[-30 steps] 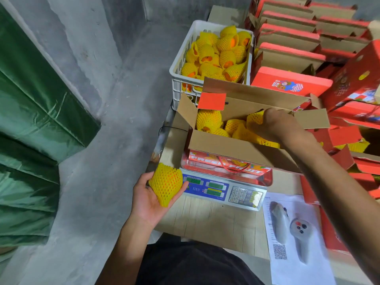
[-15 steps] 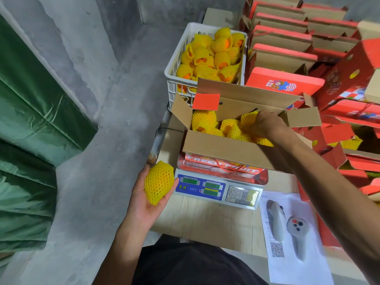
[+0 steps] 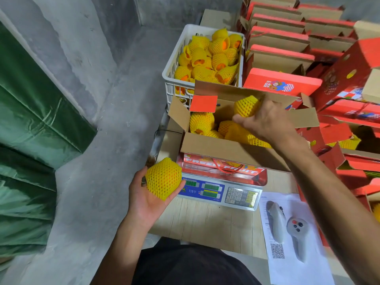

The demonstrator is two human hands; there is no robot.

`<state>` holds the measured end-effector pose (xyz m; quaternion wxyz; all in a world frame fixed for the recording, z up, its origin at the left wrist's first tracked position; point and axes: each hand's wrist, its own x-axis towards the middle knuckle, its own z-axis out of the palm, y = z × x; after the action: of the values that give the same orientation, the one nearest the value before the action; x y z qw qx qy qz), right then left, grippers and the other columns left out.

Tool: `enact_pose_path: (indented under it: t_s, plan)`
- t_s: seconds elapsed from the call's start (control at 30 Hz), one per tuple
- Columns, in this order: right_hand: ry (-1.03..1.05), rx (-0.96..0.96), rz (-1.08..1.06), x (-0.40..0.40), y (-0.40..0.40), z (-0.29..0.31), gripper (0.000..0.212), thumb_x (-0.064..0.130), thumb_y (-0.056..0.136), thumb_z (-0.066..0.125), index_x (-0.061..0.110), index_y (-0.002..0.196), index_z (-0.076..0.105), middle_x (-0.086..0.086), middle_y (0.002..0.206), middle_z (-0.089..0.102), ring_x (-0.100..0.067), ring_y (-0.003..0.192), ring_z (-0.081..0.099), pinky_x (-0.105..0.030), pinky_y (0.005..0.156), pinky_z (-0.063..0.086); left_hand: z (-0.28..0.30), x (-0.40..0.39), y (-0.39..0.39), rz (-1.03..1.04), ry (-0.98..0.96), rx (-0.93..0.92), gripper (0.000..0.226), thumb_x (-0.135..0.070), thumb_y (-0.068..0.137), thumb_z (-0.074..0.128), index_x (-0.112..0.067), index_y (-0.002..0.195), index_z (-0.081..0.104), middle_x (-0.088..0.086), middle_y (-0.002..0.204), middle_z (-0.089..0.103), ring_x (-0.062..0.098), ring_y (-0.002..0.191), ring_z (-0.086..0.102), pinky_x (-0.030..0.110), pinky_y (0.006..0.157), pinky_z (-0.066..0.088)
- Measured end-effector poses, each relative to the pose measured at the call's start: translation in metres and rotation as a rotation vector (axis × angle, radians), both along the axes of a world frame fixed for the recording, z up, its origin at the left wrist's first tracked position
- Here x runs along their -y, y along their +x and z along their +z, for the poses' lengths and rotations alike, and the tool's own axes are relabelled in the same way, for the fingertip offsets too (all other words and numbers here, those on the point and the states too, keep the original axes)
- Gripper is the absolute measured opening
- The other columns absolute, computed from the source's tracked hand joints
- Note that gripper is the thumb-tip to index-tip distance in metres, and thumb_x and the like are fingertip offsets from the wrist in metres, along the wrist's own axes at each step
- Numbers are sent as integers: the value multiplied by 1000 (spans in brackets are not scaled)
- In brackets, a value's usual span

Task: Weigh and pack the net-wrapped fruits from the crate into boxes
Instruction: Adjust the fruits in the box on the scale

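The right hand is over the open box, its fingers curled round a net-wrapped fruit held just above the fruits already lying inside. The left hand waits palm up near the front left corner of the scale, its fingers loosely cupped under a second netted fruit, thumb against its side. The box stands on the scale's pan, and beyond it, past the right fingertips, the white crate holds many more wrapped fruits.

The step in hand looks like adjusting the box's contents to reach the target weight. To do it well, the fruit under the right fingers should be set or swapped without leaning on the box wall, since any pressure would disturb the reading. The hand should come fully clear before the display is read; its digits are too small to make out here. The fruit in the left palm sits ready as a replacement, close enough to drop in gently. The foam net slips easily, so a firm, all-round hold is wise.
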<state>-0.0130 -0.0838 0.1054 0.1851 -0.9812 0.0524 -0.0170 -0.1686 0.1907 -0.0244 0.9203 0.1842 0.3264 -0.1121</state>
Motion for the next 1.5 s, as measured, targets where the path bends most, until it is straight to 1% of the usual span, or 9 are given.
enact_pose_path:
  t_s: [0.23,0.43,0.53,0.67,0.77,0.9,1.17,1.3,1.5]
  plan:
    - [272,74,132,-37,-41,32,52,70,71,67,25,96,58,3,82,64,-11,72,59,-27,53,40,8,6,7,-50,71,86,55,-26,88,73,-13,139,57,23,136,62,43,119,65,55,100,53]
    - [361,19,317,-73,-66,30,49,72,72,69,31,97,58,13,82,64,-1,76,60,-24,56,44,16,7,13,-101,19,132,49,-23,95,66,-10,140,53,27,140,58,49,124,59,61,116,35]
    - [400,7,458,-88,-76,25,45,64,74,76,29,97,59,14,80,64,2,73,61,-17,55,41,24,4,15,-109,-38,132,51,-20,92,70,-8,139,55,28,139,58,51,126,57,66,106,44]
    - [442,-68,627,-106,-91,15,43,57,71,83,29,95,60,12,82,64,-2,76,63,-20,56,47,28,4,18,-93,48,171,42,-22,95,63,-8,134,61,20,127,67,34,112,70,47,85,59]
    - [351,-91,727,-118,-103,3,50,56,69,82,28,105,61,10,96,62,-8,86,60,-32,70,52,28,1,19,-45,102,186,40,-41,101,54,-13,125,68,16,113,71,31,98,74,42,73,60]
    - [99,67,799,-132,-121,-18,67,63,71,75,24,123,63,4,106,63,-15,96,60,-27,79,48,20,-5,12,-19,76,113,63,-65,91,54,-14,127,64,18,100,75,34,87,76,44,65,61]
    - [-204,146,849,-150,-128,-42,80,80,84,50,15,130,58,-5,114,59,-23,101,55,-36,88,40,12,-12,4,-64,105,105,40,-48,91,59,-15,112,66,13,103,66,30,94,70,40,79,58]
    - [-99,250,854,-150,-128,-37,78,80,86,50,13,124,65,-5,112,61,-23,98,55,-36,83,41,7,-12,1,-25,59,127,30,-39,93,56,-17,108,68,11,103,68,29,97,70,43,86,53]
    - [256,569,703,-129,-102,-16,34,34,102,57,6,91,73,-10,87,66,-32,79,58,-47,68,45,4,-14,1,-78,-68,160,52,-51,101,42,-13,132,58,17,127,65,35,115,66,48,97,54]
